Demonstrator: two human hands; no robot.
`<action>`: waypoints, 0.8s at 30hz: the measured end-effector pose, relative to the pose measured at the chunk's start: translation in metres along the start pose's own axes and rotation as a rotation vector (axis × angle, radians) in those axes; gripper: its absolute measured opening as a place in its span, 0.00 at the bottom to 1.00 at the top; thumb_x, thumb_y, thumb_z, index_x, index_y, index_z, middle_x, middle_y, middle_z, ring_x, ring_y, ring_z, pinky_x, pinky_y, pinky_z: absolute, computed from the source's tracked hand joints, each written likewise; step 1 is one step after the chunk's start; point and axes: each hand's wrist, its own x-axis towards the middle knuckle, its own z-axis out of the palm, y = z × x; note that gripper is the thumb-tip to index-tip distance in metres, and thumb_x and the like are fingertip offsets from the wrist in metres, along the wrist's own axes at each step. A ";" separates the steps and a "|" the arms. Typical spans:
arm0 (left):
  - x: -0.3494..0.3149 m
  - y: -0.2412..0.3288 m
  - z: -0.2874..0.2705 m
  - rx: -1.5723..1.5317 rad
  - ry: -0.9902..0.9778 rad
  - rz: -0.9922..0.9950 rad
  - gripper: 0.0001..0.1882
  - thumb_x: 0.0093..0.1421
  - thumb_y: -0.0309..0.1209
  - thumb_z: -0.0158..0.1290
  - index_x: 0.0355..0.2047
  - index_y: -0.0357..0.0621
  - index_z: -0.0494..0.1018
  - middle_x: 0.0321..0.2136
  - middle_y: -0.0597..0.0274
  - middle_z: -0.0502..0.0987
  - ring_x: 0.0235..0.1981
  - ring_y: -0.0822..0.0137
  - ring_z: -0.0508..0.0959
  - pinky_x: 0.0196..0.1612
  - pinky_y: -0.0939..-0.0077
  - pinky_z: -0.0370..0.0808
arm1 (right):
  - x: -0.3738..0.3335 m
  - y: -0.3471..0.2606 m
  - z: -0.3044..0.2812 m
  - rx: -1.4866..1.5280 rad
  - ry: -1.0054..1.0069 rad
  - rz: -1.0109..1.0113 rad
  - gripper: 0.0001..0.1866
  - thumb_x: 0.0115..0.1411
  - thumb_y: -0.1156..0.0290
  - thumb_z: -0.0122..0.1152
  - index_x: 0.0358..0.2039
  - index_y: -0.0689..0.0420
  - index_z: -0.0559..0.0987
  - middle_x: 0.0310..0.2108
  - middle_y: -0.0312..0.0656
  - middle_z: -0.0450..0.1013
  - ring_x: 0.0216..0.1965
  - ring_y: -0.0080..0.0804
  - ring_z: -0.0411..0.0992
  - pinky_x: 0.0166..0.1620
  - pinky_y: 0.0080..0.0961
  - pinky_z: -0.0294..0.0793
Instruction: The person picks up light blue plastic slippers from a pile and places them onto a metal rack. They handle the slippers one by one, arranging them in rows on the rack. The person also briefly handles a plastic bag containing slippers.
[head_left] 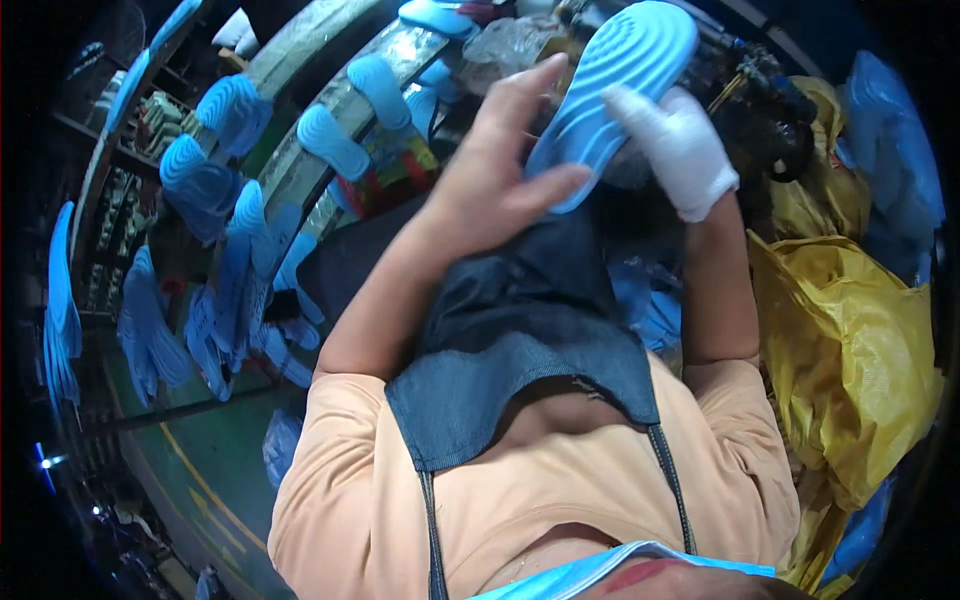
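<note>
A light-blue shoe sole (640, 50) with curved ridges is held up at a tilt in front of me. My right hand (685, 150), in a white glove, grips its right edge, thumb on the ridged face and the other fingers partly hidden. On the sole's left is my bare left hand (490, 165), slightly blurred, with thumb and fingers spread apart. Its thumb overlaps the narrow lower end of the sole; whether it presses there I cannot tell. Below the sole, a dark apron (520, 300) covers my lap.
More blue soles (335, 140) lie along pale metal rails (300, 45) at the left, and several hang in bunches (150, 330). A crumpled clear plastic bag (510, 45) lies beyond my left hand. Yellow sacks (850, 350) and a blue bag (890, 150) crowd the right side.
</note>
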 end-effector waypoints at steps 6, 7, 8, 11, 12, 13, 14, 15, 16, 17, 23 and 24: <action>0.042 -0.014 0.046 -0.237 -0.064 -0.101 0.38 0.63 0.32 0.53 0.69 0.42 0.48 0.58 0.38 0.63 0.56 0.45 0.71 0.56 0.62 0.71 | -0.002 -0.011 -0.044 -0.565 -0.161 -0.195 0.18 0.69 0.61 0.47 0.47 0.62 0.76 0.33 0.40 0.76 0.29 0.24 0.74 0.31 0.20 0.72; 0.047 -0.014 0.045 -0.469 -0.128 -0.240 0.35 0.65 0.31 0.49 0.69 0.42 0.48 0.58 0.39 0.65 0.54 0.46 0.73 0.54 0.63 0.73 | -0.006 -0.029 -0.048 -0.236 -0.121 0.120 0.18 0.70 0.61 0.46 0.48 0.62 0.75 0.33 0.40 0.76 0.29 0.23 0.74 0.31 0.18 0.72; 0.049 -0.015 0.050 -0.843 -0.098 -0.271 0.30 0.68 0.32 0.42 0.68 0.40 0.48 0.55 0.39 0.68 0.50 0.48 0.77 0.48 0.65 0.78 | -0.009 -0.043 -0.060 -0.249 -0.121 0.114 0.19 0.70 0.60 0.45 0.49 0.61 0.75 0.34 0.38 0.77 0.28 0.19 0.72 0.32 0.15 0.72; 0.067 -0.024 0.062 -1.411 -0.283 -0.365 0.29 0.68 0.34 0.40 0.66 0.38 0.51 0.55 0.36 0.67 0.51 0.46 0.76 0.46 0.61 0.80 | -0.016 -0.076 -0.102 -0.345 0.071 -0.038 0.21 0.70 0.56 0.45 0.51 0.60 0.75 0.37 0.36 0.76 0.31 0.17 0.71 0.34 0.12 0.68; 0.070 -0.025 0.068 -1.521 -0.279 -0.408 0.28 0.67 0.34 0.39 0.65 0.34 0.52 0.56 0.34 0.66 0.53 0.43 0.75 0.47 0.57 0.81 | -0.013 -0.082 -0.116 -0.377 0.125 -0.062 0.22 0.69 0.55 0.45 0.52 0.59 0.75 0.37 0.36 0.76 0.33 0.17 0.71 0.35 0.13 0.68; 0.073 -0.029 0.073 -1.613 -0.266 -0.461 0.28 0.68 0.34 0.38 0.64 0.33 0.51 0.55 0.34 0.66 0.53 0.43 0.75 0.47 0.56 0.81 | -0.010 -0.088 -0.128 -0.410 0.178 -0.087 0.23 0.69 0.54 0.46 0.53 0.59 0.75 0.37 0.35 0.76 0.34 0.17 0.71 0.36 0.13 0.67; 0.075 -0.035 0.075 -1.697 -0.239 -0.517 0.28 0.68 0.35 0.38 0.64 0.32 0.51 0.55 0.34 0.66 0.52 0.42 0.75 0.48 0.56 0.80 | -0.003 -0.090 -0.136 -0.473 0.198 -0.130 0.26 0.68 0.51 0.46 0.54 0.58 0.75 0.38 0.35 0.75 0.35 0.17 0.71 0.37 0.14 0.67; 0.078 -0.042 0.079 -1.791 -0.228 -0.571 0.28 0.68 0.35 0.37 0.64 0.31 0.51 0.55 0.33 0.66 0.52 0.42 0.74 0.48 0.55 0.80 | 0.003 -0.096 -0.142 -0.518 0.211 -0.144 0.27 0.68 0.50 0.47 0.54 0.58 0.74 0.38 0.34 0.75 0.34 0.17 0.70 0.38 0.14 0.67; 0.083 -0.054 0.083 -1.898 -0.225 -0.606 0.28 0.69 0.36 0.34 0.63 0.27 0.51 0.55 0.32 0.66 0.52 0.42 0.75 0.49 0.53 0.80 | 0.012 -0.098 -0.146 -0.509 0.200 -0.156 0.25 0.68 0.51 0.47 0.53 0.58 0.75 0.37 0.34 0.74 0.34 0.17 0.69 0.38 0.14 0.67; 0.089 -0.063 0.084 -1.870 -0.190 -0.626 0.29 0.70 0.36 0.33 0.64 0.28 0.49 0.56 0.31 0.64 0.53 0.41 0.74 0.50 0.53 0.79 | 0.021 -0.098 -0.148 -0.497 0.181 -0.169 0.23 0.68 0.53 0.47 0.52 0.58 0.75 0.37 0.33 0.73 0.34 0.17 0.69 0.39 0.15 0.67; 0.103 -0.077 0.073 -1.301 -0.081 -0.714 0.27 0.72 0.44 0.32 0.53 0.31 0.66 0.45 0.42 0.75 0.46 0.52 0.79 0.45 0.58 0.80 | 0.120 -0.080 -0.153 -0.777 -0.002 -0.203 0.16 0.68 0.63 0.49 0.49 0.58 0.76 0.34 0.32 0.72 0.33 0.18 0.67 0.38 0.17 0.68; 0.097 -0.081 0.071 -1.130 0.058 -0.778 0.27 0.72 0.47 0.35 0.47 0.34 0.70 0.40 0.49 0.78 0.43 0.55 0.80 0.44 0.60 0.80 | 0.146 -0.068 -0.162 -0.762 -0.109 -0.181 0.14 0.66 0.67 0.49 0.48 0.58 0.76 0.33 0.32 0.71 0.33 0.19 0.67 0.39 0.18 0.68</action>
